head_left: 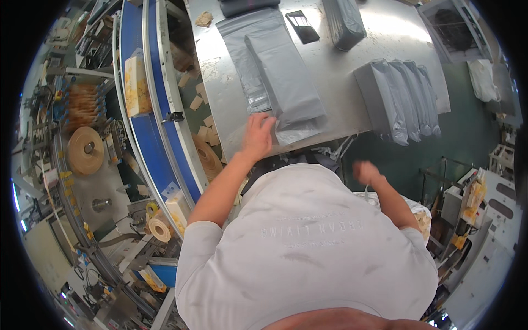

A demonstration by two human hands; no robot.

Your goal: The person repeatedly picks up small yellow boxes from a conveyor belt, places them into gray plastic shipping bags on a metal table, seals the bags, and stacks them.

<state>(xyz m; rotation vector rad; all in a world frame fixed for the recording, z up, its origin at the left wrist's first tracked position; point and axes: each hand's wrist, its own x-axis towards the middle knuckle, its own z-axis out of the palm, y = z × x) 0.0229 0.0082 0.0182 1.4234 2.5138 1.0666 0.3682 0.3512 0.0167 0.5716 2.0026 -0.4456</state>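
Two overlapping stacks of flat grey plastic bags lie on the metal table (341, 82) in front of me. My left hand (258, 136) is at the near edge of the table, its fingers curled against the near end of the plastic bags (286, 82). My right hand (366, 173) hangs beyond the table's front edge, to the right of my body. It looks curled but is blurred, and what it may hold is hidden. Below it, a shiny whitish sack (418, 212) with yellow-and-white packages inside shows partly behind my right arm.
A folded grey bag bundle (344, 25) and a draped stack of grey bags (396, 99) lie to the right. A phone (302, 27) rests near the table's back. On the left runs a blue conveyor (159, 148) carrying a yellow-and-white pack (136, 86); machinery with a paper roll (86, 148) stands beyond.
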